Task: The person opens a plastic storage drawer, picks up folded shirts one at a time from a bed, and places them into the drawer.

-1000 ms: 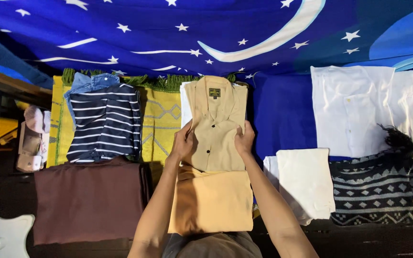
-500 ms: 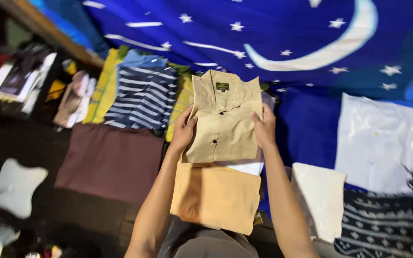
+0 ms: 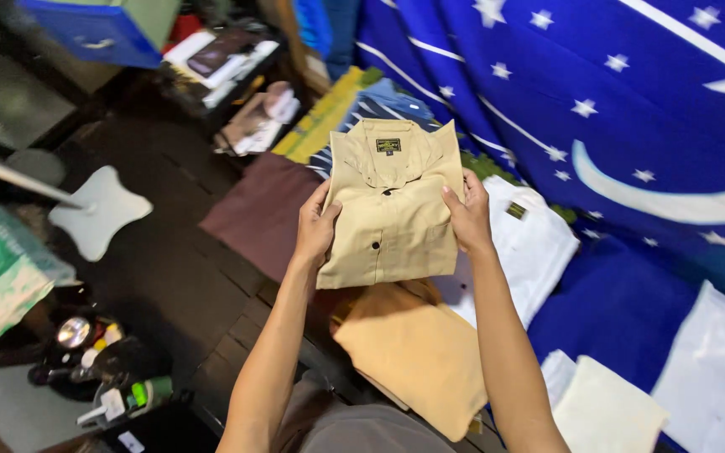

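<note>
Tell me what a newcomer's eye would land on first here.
The folded tan shirt at the centre, held up by the left hand and right hand at its sides. Behind it to the right hangs a blue cloth with white stars and a crescent moon. Below the shirt lies an orange folded garment.

Folded tan shirt [image 3: 389, 210] hides most of the striped garment [image 3: 371, 113] behind it and each hand's fingers, white folded shirt [image 3: 524, 252] partly covered at its left, far-right white cloth [image 3: 715, 377] cut by frame edge, near-left floor clutter [image 3: 102, 369] too dim to identify.
</note>
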